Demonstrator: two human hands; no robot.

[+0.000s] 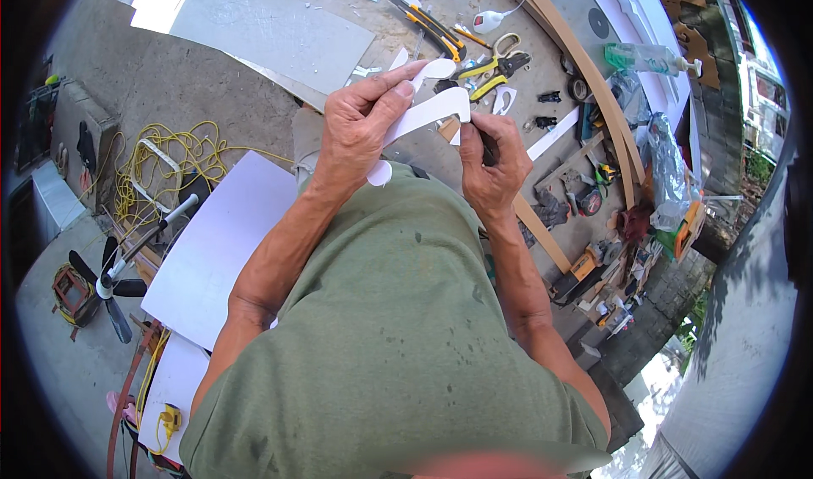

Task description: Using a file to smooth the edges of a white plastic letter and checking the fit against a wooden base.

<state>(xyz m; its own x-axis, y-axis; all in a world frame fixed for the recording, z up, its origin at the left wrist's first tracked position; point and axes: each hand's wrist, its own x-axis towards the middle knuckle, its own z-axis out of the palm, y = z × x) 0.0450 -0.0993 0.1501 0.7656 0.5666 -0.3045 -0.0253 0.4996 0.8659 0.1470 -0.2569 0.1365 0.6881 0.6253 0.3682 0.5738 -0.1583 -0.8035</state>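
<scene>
A white cut-out piece point(430, 113) with a curved band is held up in front of my chest. My left hand point(360, 127) is closed around its left part, with fingers and thumb pinching it. A rounded white end point(438, 69) sticks out past those fingertips, and another rounded white end point(379, 172) shows below the hand. Whether these all belong to one piece I cannot tell. The fingertips of my right hand point(495, 164) are closed at the band's bent right end. Something small and dark shows between those fingers, too hidden to name.
Beyond my hands, the work table holds a utility knife point(440, 34), yellow-handled snips point(495, 72), scissors point(508, 51) and a small white bottle point(488, 22). Grey sheets point(262, 30) lie at the far left. Yellow cord point(174, 153) and a fan point(106, 288) stand left. A clear bottle point(648, 59) lies right.
</scene>
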